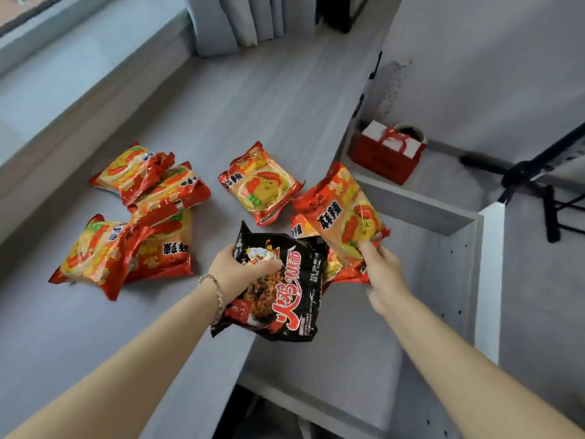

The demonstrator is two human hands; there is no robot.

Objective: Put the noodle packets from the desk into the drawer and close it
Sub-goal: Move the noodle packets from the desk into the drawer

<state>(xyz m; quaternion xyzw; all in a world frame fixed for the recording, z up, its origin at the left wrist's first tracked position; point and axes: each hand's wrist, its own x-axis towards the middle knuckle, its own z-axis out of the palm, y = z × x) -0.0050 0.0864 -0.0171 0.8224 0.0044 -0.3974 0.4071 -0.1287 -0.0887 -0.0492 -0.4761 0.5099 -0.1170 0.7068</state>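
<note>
The left hand [240,270] is gripping a black packet [281,289] by its upper edge, fingers curled tight around the wrapper, holding it over the edge of the surface [237,106]. The right hand [380,270] is pinching the lower corner of an orange packet [345,210] between thumb and fingers, above the open drawer [443,264]. More orange packets are lying on the surface: a heap [136,217] at the left, one [262,185] near the middle.
</note>
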